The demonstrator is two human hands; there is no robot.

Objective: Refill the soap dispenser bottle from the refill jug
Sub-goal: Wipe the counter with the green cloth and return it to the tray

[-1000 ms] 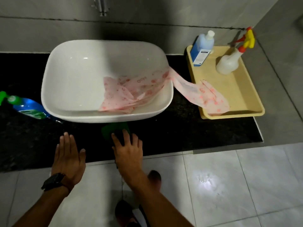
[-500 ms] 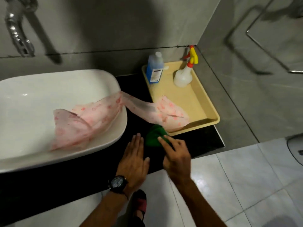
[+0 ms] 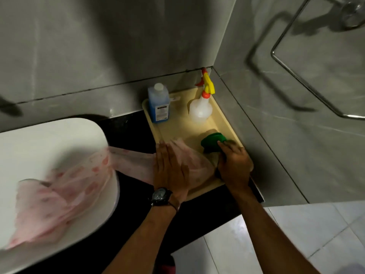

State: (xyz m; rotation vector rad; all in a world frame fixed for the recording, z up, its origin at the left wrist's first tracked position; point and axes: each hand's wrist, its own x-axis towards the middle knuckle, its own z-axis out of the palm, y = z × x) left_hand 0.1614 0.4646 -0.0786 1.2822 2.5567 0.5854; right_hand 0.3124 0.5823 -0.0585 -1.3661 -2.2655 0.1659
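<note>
Head view: you work over the tray point(image 3: 227, 117).
Left hand point(image 3: 170, 171): flat, pinning the pink cloth point(image 3: 130, 163).
Right hand point(image 3: 234, 165): gripping the green object point(image 3: 212, 142), probably parking it.

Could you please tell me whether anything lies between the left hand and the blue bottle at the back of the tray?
Nothing solid does. The left hand rests flat on the pink cloth at the tray front; only bare tray floor separates it from the blue bottle.

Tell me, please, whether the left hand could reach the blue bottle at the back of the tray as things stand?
Probably yes: the left hand lies flat on the pink cloth, holding nothing, and the tray between it and the blue bottle looks bare.
</note>
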